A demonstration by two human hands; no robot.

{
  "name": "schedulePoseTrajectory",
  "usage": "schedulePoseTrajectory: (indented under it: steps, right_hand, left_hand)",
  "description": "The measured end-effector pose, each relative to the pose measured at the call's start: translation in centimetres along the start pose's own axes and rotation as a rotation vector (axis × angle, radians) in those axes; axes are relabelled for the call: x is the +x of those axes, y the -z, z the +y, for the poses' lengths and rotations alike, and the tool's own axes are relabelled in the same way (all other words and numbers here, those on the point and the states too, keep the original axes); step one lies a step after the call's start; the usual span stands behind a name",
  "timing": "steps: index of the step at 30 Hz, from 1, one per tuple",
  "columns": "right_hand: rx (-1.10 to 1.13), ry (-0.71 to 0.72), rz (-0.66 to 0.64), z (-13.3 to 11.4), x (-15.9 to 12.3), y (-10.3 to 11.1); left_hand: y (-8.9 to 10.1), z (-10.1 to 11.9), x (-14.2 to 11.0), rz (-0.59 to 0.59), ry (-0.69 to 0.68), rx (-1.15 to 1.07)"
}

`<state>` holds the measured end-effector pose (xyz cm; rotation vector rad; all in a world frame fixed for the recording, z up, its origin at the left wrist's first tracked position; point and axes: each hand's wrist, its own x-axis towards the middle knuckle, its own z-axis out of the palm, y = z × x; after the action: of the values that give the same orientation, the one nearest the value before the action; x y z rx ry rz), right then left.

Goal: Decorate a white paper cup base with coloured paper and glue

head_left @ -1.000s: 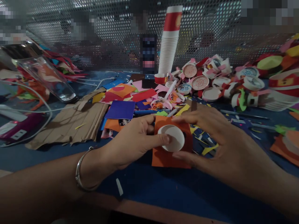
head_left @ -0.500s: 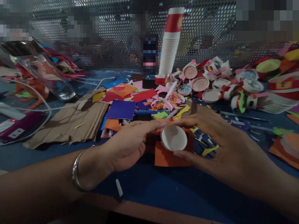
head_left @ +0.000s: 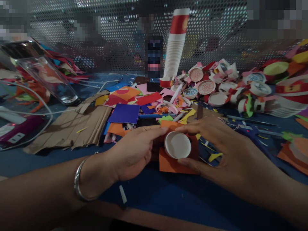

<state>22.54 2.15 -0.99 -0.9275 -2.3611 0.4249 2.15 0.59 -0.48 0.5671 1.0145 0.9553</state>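
A small white round paper piece like a cut cup bottom (head_left: pixel 178 145), with a low rim, rests on a square of orange paper (head_left: pixel 179 165). My right hand (head_left: pixel 223 144) curves around it from the right, thumb at the near rim and index finger at the far rim. From the left, my left hand (head_left: pixel 137 149) is closed at the paper's left edge, its top fingertip beside the white piece. Its other fingers are curled and partly hidden. Both hands are over the blue table (head_left: pixel 154 192).
A tall stack of paper cups (head_left: pixel 176 45) stands at the back. Paper scraps, a purple-blue sheet (head_left: pixel 124 113) and cut cup pieces (head_left: pixel 206 87) cover the middle and right. Corrugated cardboard (head_left: pixel 79 123), a clear bottle (head_left: pixel 51 75) and a white cable (head_left: pixel 49 107) lie left.
The white cup piece has shifted slightly left and toward me over the orange paper, with my right fingers. More orange paper shows behind it. My left hand has barely moved.
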Motion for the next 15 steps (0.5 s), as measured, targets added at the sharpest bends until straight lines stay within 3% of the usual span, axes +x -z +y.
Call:
schedulePoseTrajectory:
  steps: [4, 7, 15]
  right_hand:
    - [-0.020, 0.025, -0.012, 0.07, -0.34, -0.09]
    - [-0.008, 0.023, -0.035, 0.10, -0.46, -0.13]
    - [-0.024, 0.039, -0.057, 0.00, -0.42, -0.36]
  left_hand:
    - [-0.08, 0.16, -0.02, 0.074, 0.008, 0.036]
    - [-0.17, 0.24, -0.03, 0.065, -0.004, 0.021]
    - [-0.43, 0.26, -0.09, 0.113, -0.021, -0.139]
